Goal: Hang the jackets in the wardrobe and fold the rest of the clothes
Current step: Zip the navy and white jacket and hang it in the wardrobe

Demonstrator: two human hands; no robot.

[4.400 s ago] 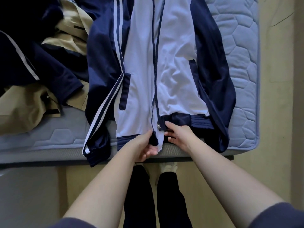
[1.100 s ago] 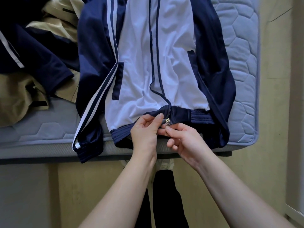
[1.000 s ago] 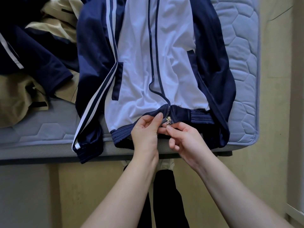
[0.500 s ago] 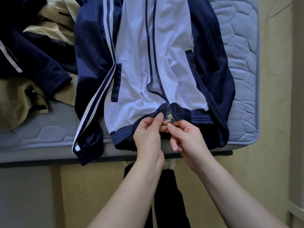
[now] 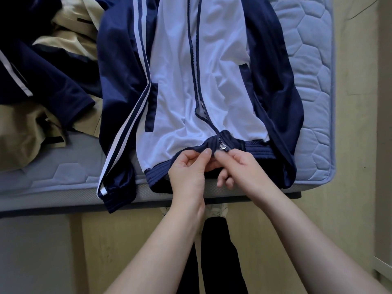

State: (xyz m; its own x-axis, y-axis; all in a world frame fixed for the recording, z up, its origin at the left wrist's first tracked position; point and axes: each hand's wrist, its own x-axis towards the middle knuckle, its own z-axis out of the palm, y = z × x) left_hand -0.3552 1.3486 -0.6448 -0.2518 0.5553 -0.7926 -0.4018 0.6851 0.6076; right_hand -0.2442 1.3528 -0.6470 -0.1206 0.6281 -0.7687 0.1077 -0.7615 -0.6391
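Observation:
A navy and white track jacket (image 5: 191,81) lies front up on the mattress (image 5: 314,81), its hem at the near edge. Its front zip is open above and joined only at the bottom, where a small metal zip slider (image 5: 222,147) sits in the navy hem band. My left hand (image 5: 188,168) pinches the left side of the hem band just beside the slider. My right hand (image 5: 241,166) pinches the hem right below the slider, fingertips almost meeting the left hand's.
A heap of other clothes (image 5: 42,81), navy with white stripes and beige, lies on the left of the mattress. The jacket's left sleeve (image 5: 118,166) hangs over the mattress edge. Beige floor (image 5: 350,187) runs along the right; my legs stand below.
Earlier the two hem halves were held apart at the mattress edge; now they are joined at the slider. In the last second my hands barely moved and the slider stays low.

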